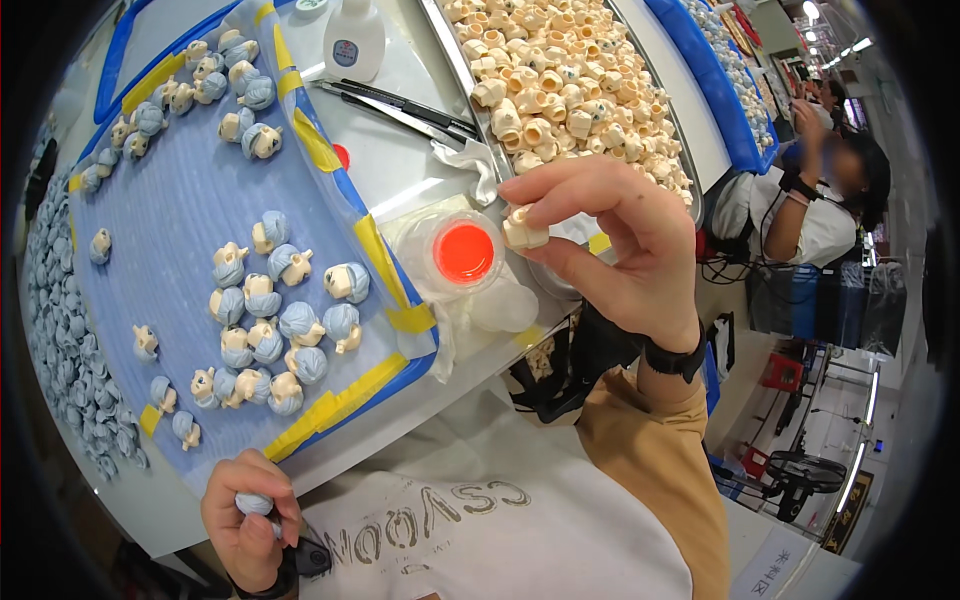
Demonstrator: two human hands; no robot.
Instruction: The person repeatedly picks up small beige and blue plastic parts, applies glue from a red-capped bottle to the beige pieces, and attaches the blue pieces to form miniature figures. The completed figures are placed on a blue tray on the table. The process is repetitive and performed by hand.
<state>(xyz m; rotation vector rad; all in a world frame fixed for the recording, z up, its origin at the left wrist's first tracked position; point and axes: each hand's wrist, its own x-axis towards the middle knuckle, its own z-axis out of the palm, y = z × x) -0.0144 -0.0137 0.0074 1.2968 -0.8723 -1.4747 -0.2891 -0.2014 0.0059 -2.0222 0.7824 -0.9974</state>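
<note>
Right hand (630, 235) pinches a cream head piece (525, 232), left hand (240, 525) curls round a blue piece (254, 503), beside the near edge of the tray (165, 270)

White table (165, 515); blue tray (170, 235); bottle (355, 52)

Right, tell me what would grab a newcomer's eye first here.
The glossy orange-red filling of a round translucent plastic cup near the centre draws the eye first. Just right of it, the right hand pinches a small cream piece. Above, hollow cream pieces crowd a metal tray; left, blue-haired figure heads dot a blue tray.
</note>
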